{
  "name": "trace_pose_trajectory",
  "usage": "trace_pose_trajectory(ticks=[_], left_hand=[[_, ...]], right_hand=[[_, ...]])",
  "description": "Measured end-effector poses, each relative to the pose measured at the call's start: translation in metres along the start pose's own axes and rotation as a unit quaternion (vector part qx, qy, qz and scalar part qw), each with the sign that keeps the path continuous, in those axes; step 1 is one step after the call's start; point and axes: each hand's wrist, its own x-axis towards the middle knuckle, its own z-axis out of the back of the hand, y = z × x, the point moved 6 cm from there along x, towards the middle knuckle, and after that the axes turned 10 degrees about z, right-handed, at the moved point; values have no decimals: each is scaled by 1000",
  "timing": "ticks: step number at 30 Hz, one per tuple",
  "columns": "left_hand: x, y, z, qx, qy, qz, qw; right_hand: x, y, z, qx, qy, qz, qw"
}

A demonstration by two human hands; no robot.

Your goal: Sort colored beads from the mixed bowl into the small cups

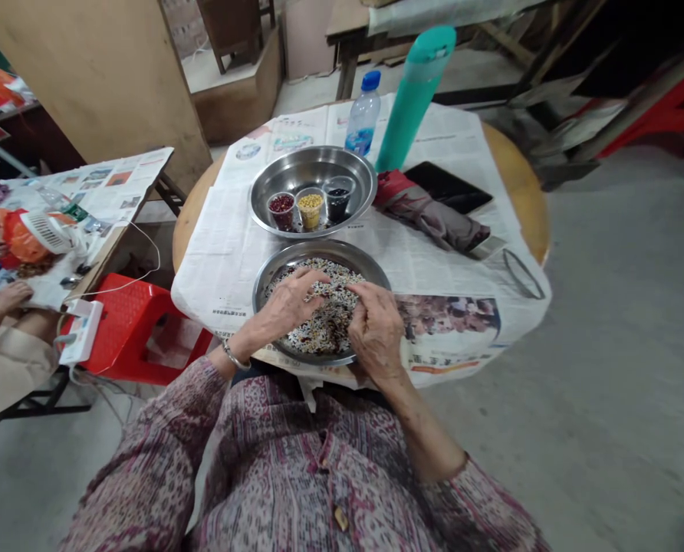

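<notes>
Mixed grains [326, 331] — beneath left grip [290, 305]

Cardigan [284, 468]: patterned knit in mottled purple, pink, cream and grey
Button [340, 519]: glossy, yellowish-brown, on the cardigan's front
Left sleeve [163, 437]: same knit, reaching near the wrist
Right sleeve [480, 502]: matching, ending on the forearm
Bracelet [234, 355]: slim, silver-coloured, around the left wrist

Left grip [290, 303] palm-down, fingers [313, 277] loosely extended, right grip [377, 330] curled, forearms [428, 433] angled inward
</notes>
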Motion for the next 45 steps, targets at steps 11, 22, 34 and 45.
trace_pose_trajectory(ticks=[11, 22, 34, 45], left_hand=[[-20, 2, -33, 123, 95, -12, 988], [36, 9, -16, -15, -59, -3, 998], [28, -2, -35, 164, 67, -16, 984], [-43, -8, -22, 76, 172, -130, 974]], right_hand=[[0, 0, 0, 1, -6, 16, 1000], [-1, 1, 1, 1, -20, 22, 1000], [1, 1, 2, 16, -22, 5, 1000], [0, 1, 3, 12, -24, 14, 1000]])
